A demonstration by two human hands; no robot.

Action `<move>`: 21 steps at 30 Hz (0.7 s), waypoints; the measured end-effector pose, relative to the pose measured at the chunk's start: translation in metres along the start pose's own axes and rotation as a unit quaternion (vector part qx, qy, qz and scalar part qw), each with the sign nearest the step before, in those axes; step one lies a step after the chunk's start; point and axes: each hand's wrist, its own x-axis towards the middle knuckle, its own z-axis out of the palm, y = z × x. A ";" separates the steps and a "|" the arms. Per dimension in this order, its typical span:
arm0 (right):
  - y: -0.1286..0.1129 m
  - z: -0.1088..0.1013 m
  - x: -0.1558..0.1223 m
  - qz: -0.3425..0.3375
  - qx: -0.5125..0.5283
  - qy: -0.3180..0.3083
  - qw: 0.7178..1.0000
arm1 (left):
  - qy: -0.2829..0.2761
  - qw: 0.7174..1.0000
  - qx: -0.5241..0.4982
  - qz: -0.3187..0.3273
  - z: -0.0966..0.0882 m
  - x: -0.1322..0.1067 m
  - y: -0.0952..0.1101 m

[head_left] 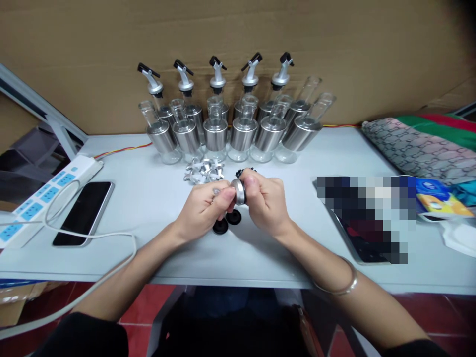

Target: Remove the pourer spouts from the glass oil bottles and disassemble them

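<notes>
Above the middle of the table, my left hand grips a silver bottle pourer, its round flange showing between the hands. My right hand is closed at the flange's other side, where a dark part shows, mostly covered by the fingers. Two black round stoppers lie on the table just below the hands. Behind my left hand is a small pile of silver pourer spouts. Small black pieces lie partly hidden behind my right hand.
Glass bottles with steel sleeves stand in two rows at the back, several of the rear ones topped with pourers. Left are a power strip, a phone and a white cable. A tablet-like device and a blue-yellow packet lie right.
</notes>
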 end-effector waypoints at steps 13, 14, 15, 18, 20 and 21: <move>0.007 -0.007 0.013 0.338 0.269 -0.203 0.879 | -0.022 0.937 0.283 0.205 -0.015 0.008 -0.014; 0.008 -0.009 0.014 0.357 0.281 -0.236 0.859 | -0.032 0.931 0.295 0.215 -0.015 0.008 -0.015; 0.010 -0.012 0.014 0.369 0.285 -0.266 0.844 | -0.042 0.927 0.302 0.219 -0.015 0.009 -0.015; 0.012 -0.014 0.013 0.352 0.246 -0.276 0.860 | -0.043 0.934 0.291 0.204 -0.012 0.009 -0.016; 0.012 -0.012 0.010 0.269 0.178 -0.186 0.928 | -0.005 0.956 0.240 0.169 -0.009 0.008 -0.015; 0.011 -0.012 0.008 0.205 0.136 -0.133 0.960 | 0.021 0.971 0.195 0.136 -0.007 0.007 -0.014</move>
